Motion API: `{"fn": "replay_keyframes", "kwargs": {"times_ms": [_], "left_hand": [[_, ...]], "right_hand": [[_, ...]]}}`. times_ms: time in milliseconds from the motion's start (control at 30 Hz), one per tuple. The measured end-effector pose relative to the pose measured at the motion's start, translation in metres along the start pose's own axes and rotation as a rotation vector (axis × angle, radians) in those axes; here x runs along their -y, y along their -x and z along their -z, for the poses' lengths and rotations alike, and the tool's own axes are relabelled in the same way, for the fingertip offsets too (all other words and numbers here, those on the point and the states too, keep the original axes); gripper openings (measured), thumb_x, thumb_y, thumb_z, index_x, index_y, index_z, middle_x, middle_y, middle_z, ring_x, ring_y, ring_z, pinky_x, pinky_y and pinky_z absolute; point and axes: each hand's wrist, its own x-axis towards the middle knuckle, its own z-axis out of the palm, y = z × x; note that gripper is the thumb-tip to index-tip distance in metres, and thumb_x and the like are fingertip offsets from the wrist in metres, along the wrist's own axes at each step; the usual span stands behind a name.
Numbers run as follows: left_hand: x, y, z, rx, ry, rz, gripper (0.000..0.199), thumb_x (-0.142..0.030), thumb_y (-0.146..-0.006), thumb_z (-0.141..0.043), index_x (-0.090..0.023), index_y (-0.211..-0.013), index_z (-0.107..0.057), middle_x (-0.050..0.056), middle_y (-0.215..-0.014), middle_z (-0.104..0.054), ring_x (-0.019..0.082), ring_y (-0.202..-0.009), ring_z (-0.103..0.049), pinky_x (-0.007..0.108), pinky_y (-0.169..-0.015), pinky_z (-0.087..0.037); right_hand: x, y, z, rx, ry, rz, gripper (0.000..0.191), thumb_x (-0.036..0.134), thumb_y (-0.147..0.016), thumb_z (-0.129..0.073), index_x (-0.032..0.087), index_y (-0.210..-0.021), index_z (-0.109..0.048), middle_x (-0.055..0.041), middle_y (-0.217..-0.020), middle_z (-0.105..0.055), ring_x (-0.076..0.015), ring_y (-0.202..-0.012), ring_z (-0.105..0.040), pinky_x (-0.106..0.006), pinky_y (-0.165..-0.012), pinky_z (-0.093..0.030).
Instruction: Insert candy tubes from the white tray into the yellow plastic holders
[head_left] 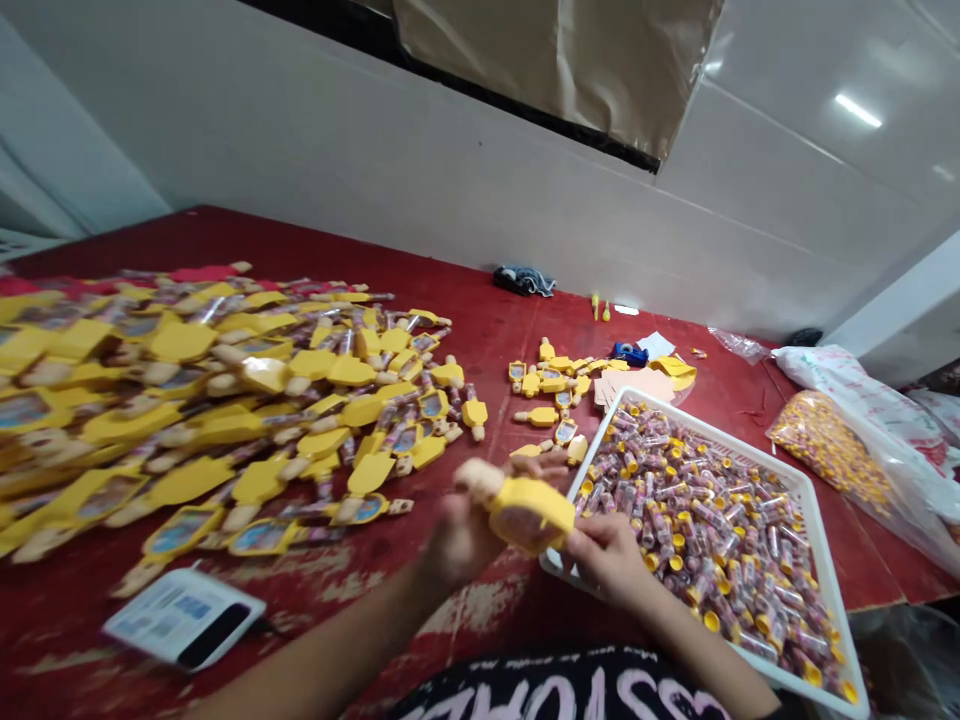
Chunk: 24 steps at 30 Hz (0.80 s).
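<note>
Piece (pixel 531 515), smooth yellow, oval-windowed, in both hands (pixel 461 535) (pixel 613 562).

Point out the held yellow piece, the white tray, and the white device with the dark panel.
Yellow piece (pixel 532 495): head view, upper yellow body.
White tray (pixel 832 590): head view, right rim.
White device (pixel 180 612): head view, printed top.

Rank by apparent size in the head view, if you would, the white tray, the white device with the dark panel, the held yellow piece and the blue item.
1. White tray
2. White device
3. Held yellow piece, though its nearness to the camera may enlarge it
4. Blue item
</note>
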Motion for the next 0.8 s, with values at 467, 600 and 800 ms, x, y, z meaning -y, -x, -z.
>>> {"fn": "replay_keyframes", "kwargs": {"times_ms": [467, 600, 800], "left_hand": [[-0.022, 0.008, 0.037, 0.610, -1.739, -0.223, 0.039, -0.015, -0.081, -0.044, -0.033, -0.107, -0.067, 0.005, -0.109, -0.068, 0.020, -0.071, -0.058, 0.032, -0.064, -0.047], [-0.015, 0.011, 0.060, 0.695, -1.844, -0.413, 0.036, -0.020, -0.087, -0.043, -0.040, -0.105, -0.066, -0.001, -0.118, -0.062, 0.018, -0.068, -0.056, 0.030, -0.060, -0.049], [0.060, 0.044, 0.140, 0.338, -1.758, -0.432, 0.042, -0.019, -0.090, -0.033, -0.040, -0.113, -0.062, 0.000, -0.123, -0.059, 0.020, -0.082, -0.059, 0.039, -0.081, -0.047]], "right_hand": [[-0.038, -0.003, 0.017, 0.189, -0.187, -0.374, 0.052, 0.067, -0.065, -0.060, 0.017, -0.062, -0.049, 0.0071, -0.047, -0.040, -0.0031, -0.034, -0.020, -0.021, -0.037, -0.017], [-0.044, -0.010, 0.017, 0.324, -0.333, -0.571, 0.046, 0.062, -0.073, -0.053, 0.017, -0.074, -0.047, 0.0075, -0.050, -0.041, -0.0016, -0.030, -0.014, -0.018, -0.032, -0.011], [-0.043, -0.019, 0.033, 0.331, -0.106, -0.660, 0.069, 0.063, -0.089, -0.007, 0.013, -0.085, -0.055, -0.0028, -0.058, -0.055, -0.0056, -0.034, -0.035, -0.015, -0.034, -0.028]]}}
